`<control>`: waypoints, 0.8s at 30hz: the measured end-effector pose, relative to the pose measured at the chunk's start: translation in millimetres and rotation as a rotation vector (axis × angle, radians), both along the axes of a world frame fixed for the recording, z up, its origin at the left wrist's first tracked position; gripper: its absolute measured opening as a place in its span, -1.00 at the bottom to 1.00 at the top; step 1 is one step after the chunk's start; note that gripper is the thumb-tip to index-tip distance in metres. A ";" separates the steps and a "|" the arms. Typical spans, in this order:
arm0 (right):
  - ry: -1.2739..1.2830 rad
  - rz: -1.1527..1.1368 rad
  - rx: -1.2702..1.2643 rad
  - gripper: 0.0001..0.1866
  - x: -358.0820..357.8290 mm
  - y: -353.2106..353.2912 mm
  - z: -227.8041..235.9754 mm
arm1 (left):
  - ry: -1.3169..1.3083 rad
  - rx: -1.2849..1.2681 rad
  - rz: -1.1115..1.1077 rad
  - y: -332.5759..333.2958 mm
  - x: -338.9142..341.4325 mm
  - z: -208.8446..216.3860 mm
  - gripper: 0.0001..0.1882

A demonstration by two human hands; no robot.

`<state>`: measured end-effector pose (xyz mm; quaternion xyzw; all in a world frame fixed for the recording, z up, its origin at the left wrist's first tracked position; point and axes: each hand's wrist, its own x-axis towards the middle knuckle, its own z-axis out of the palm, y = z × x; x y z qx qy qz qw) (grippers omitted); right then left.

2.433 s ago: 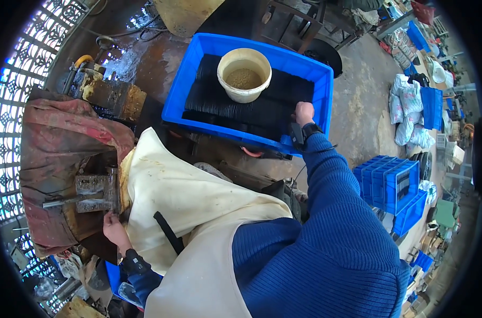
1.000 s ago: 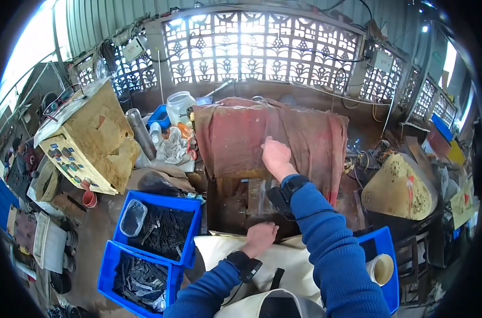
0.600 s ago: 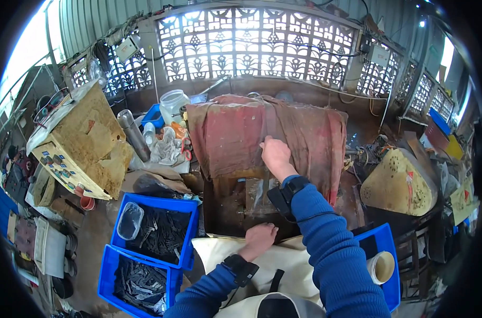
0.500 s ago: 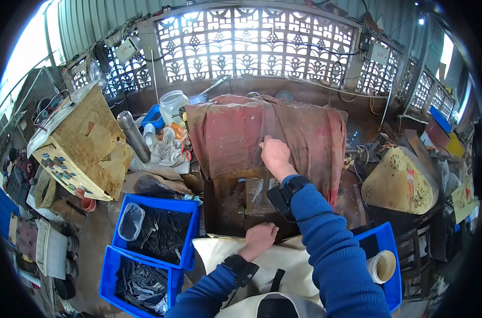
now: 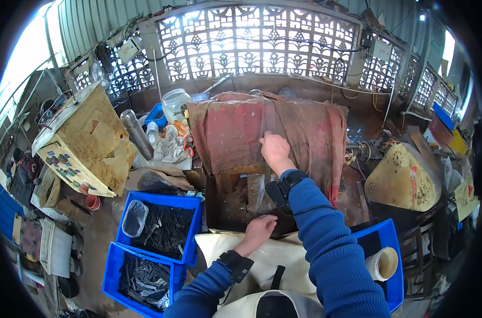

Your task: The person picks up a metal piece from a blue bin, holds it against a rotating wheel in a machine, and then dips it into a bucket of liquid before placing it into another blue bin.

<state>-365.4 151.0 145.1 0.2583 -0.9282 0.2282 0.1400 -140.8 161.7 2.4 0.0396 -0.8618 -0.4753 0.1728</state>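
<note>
A stained red and brown cloth (image 5: pixel 235 132) drapes over the machine in front of me and hangs down its front. My right hand (image 5: pixel 276 152) is closed at the middle of this cloth, fingers curled against a hanging brown fold. Below the cloth, the machine's dark, wet opening (image 5: pixel 228 199) shows a block-like part (image 5: pixel 256 190) inside. My left hand (image 5: pixel 259 229) is at the near edge of that opening, above my cream apron (image 5: pixel 267 259). Its fingers are bent together and point right; whatever lies between them is hidden.
Left of me, blue bins (image 5: pixel 197 228) hold dark metal pieces and a clear plastic tub (image 5: pixel 135 218). A blue bin (image 5: pixel 392 238) with a cream cup (image 5: pixel 383 264) stands at my right. A rusty control box (image 5: pixel 95 143) and a steel flask (image 5: pixel 137 133) are at far left.
My left hand has shifted slightly up and stays by the near edge of the opening. The right hand remains at the cloth. The whole view has tilted a little.
</note>
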 end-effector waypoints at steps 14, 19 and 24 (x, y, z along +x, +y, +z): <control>0.016 0.015 0.086 -0.72 -3.5 -3.2 4.9 | 0.283 0.183 0.825 -200.6 182.3 -15.6 -0.86; 0.026 0.018 0.146 -0.71 4.8 1.4 6.6 | 0.237 0.229 1.016 -212.2 261.4 -72.1 -0.83; 0.200 0.127 0.169 -0.84 -8.1 -3.0 -18.6 | 0.035 0.142 1.140 -203.6 295.4 -111.1 -0.85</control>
